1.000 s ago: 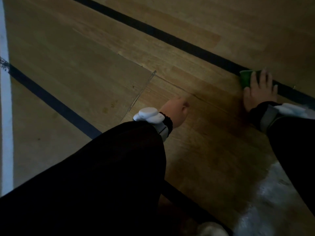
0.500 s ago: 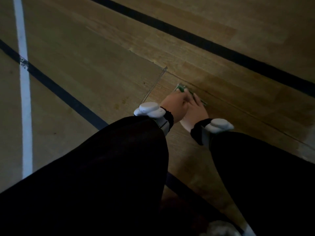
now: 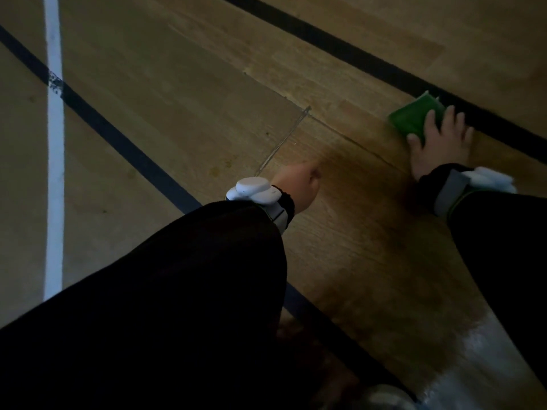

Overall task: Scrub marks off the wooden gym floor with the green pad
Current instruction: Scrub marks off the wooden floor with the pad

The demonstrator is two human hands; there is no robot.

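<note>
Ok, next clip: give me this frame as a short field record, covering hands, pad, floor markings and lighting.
setting: wooden gym floor, seen from a head camera looking down
right hand: right hand flat, fingers spread, pressing on the green pad
pad position: on the floor beside the upper black line
left hand: left hand curled into a fist resting on the floor, holding nothing visible
wrists: white devices strapped over dark sleeves
other markings: white line crossing a second black line
lighting: dim

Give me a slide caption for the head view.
Right hand presses green pad beside the black floor line.
</note>
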